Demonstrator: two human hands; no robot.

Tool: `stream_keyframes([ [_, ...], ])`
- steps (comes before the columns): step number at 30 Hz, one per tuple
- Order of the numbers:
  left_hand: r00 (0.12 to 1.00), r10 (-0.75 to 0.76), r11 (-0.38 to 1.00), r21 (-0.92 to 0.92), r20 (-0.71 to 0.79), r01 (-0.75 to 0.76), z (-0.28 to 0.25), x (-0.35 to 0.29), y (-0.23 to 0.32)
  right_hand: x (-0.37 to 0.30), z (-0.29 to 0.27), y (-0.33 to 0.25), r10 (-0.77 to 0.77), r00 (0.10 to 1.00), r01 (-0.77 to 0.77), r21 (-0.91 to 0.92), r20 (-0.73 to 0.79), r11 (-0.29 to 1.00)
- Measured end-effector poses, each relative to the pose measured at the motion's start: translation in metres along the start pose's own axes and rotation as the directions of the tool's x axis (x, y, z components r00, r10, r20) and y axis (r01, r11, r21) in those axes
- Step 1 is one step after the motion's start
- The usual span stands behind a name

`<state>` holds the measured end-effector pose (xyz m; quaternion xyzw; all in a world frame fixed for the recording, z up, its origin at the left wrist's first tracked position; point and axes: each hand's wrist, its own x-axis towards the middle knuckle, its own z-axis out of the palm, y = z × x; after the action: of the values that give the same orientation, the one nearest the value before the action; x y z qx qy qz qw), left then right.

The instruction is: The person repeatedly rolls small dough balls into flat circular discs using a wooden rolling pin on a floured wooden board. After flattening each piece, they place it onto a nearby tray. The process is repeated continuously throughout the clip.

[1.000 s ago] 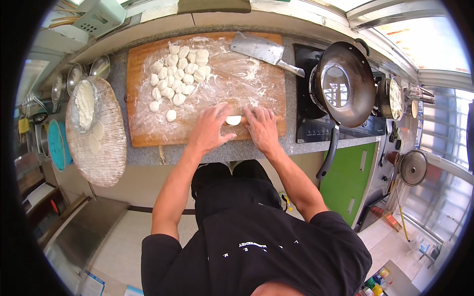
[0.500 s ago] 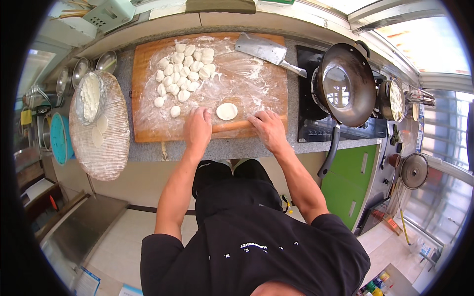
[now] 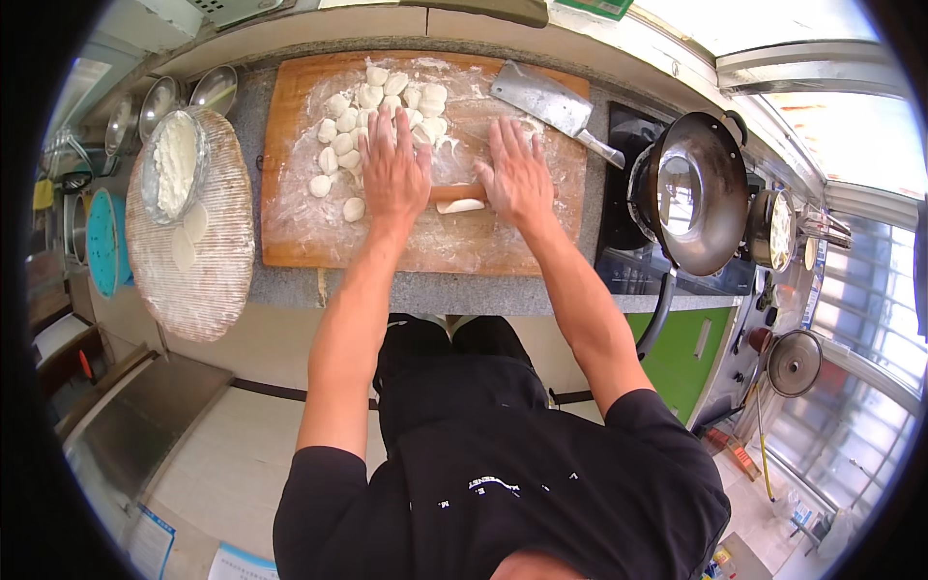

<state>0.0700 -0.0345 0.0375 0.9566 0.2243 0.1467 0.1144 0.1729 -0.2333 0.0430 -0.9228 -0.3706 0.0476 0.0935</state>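
Both palms press flat on a wooden rolling pin [image 3: 454,193], which lies crosswise on a floured wooden board [image 3: 464,251]. My left hand [image 3: 394,176] covers the pin's left part, its fingers stretched out toward the far side. On the pin's right part lies my right hand [image 3: 519,179], fingers straight and a little apart. A flat round of dough [image 3: 460,206] shows its near edge under the pin; the rest is hidden. Several small dough pieces [image 3: 370,97] cluster on the board's far left, partly behind my left hand.
A cleaver [image 3: 543,97] lies at the board's far right corner. Beyond it, a wok [image 3: 710,208] sits on a black stove. At the left, a ridged round tray [image 3: 193,300] carries a bowl of flour [image 3: 174,164] and two dough wrappers [image 3: 189,238].
My hands moved away from me, pushing the rolling pin onto the dough round. Their fingers went from curled to stretched flat. The whole view shifted slightly.
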Motion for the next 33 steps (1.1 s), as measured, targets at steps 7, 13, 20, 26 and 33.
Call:
stream_keyframes([
  [7, 0.982, 0.112, 0.993, 0.016, 0.150, -0.116, -0.010, -0.050, -0.009, -0.043, 0.003, -0.020, 0.026, 1.000, -0.025, -0.064, 0.018, 0.998],
  [13, 0.944, 0.209, 0.965, -0.208, 0.254, -0.158, -0.046, -0.086, -0.009, -0.110, -0.008, -0.030, -0.001, 0.993, -0.009, 0.081, 0.121, 0.997],
  [20, 0.934, 0.144, 0.898, -0.440, 0.328, 0.016, -0.037, -0.059, 0.010, -0.141, -0.002, -0.016, -0.193, 0.980, 0.200, 0.226, -0.057, 0.953],
  [26, 0.911, 0.145, 0.946, -0.323, 0.385, -0.014, -0.031, -0.073, 0.039, -0.163, -0.013, -0.015, -0.110, 0.983, 0.146, 0.272, -0.146, 0.951],
  [33, 0.915, 0.169, 0.953, -0.298, 0.366, -0.057, -0.032, -0.085, 0.046, -0.185, -0.010, -0.007, -0.036, 0.992, 0.068, 0.271, -0.124, 0.960],
])
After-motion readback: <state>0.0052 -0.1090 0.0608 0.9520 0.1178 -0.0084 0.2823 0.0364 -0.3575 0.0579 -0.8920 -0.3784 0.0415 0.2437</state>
